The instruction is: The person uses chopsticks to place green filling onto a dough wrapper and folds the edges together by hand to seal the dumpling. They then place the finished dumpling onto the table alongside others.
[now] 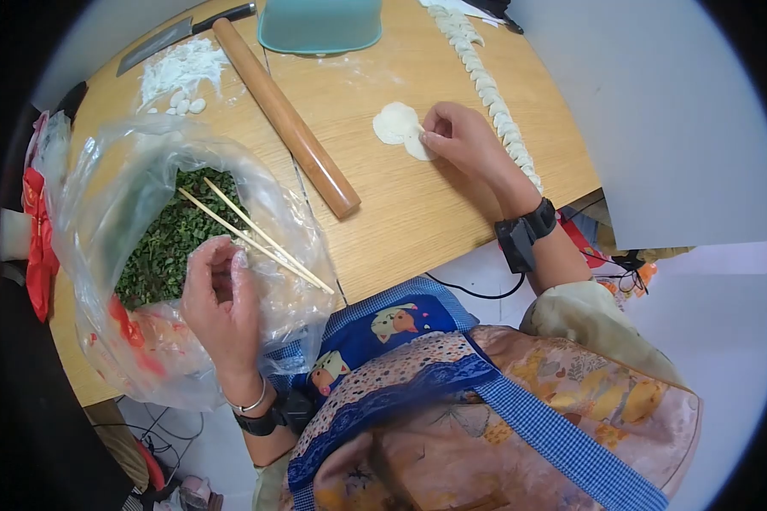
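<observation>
My right hand (462, 140) pinches the edge of a thin round dumpling wrapper (418, 148) between thumb and fingers. A second dumpling wrapper (395, 123) lies against it on the wooden table. My left hand (222, 298) is loosely curled, with a gap between thumb and fingers and nothing visible in it. It hovers over the near side of a clear plastic bag (273, 204) of chopped green filling (175, 243). Two chopsticks (256, 243) rest across the filling and the bag's rim, just beyond my left fingers.
A rolling pin (285, 115) lies diagonally mid-table. Behind it are a teal container (320, 25), a knife (158, 44), white flour (179, 68) and several small dough pieces (180, 104). A long row of folded dumplings (490, 94) runs along the table's right side.
</observation>
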Available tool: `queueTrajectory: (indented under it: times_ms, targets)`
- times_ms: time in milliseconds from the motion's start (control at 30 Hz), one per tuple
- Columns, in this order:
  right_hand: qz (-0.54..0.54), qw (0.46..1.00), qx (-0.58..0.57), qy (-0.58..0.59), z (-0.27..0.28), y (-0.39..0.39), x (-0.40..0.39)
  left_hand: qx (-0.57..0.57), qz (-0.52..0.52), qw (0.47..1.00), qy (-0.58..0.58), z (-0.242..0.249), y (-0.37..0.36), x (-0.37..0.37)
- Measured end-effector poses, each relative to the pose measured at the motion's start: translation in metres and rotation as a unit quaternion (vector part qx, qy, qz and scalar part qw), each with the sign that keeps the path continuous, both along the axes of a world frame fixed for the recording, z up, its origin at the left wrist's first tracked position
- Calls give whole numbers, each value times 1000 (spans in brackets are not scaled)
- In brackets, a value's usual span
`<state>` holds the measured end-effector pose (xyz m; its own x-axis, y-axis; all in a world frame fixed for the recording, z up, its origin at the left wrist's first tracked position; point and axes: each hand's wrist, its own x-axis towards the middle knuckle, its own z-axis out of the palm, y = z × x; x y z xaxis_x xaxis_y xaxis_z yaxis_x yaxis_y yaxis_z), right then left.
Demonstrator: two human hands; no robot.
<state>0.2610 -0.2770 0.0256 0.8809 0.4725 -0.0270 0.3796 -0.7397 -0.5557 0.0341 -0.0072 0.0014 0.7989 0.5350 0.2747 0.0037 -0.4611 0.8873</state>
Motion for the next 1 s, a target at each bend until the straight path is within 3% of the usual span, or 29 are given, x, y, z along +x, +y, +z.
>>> queueTrajectory:
  times_ms: [133,233,367,433,667,733,800,867,933,1000]
  targets:
    - [33,998,42,-13,1,-2,0,4,6,1000,-6,-3,0,0]
    - [34,961,259,92,14,12,-10,11,23,998,-54,-9,6,1]
    - [105,904,380,163,35,69,-47,18,67,994,-82,6,15,-4]
    - [205,868,421,165,43,101,-66,-132,62,980,-137,19,14,-6]
    - [377,870,304,87,50,179,-104,-321,-61,938,-114,32,18,-12]
    - [399,868,284,88,44,184,-105,-326,-47,937,-113,29,22,-14]
    - [348,854,363,133,37,181,-104,-292,-25,948,-125,27,29,-19]
    - [353,859,332,164,37,170,-104,-283,-21,950,-132,26,36,-25]
    - [425,873,240,-8,29,162,-104,-349,24,916,-198,29,40,-29]
    - [479,850,218,-25,21,157,-114,-352,15,911,-215,34,43,-33]
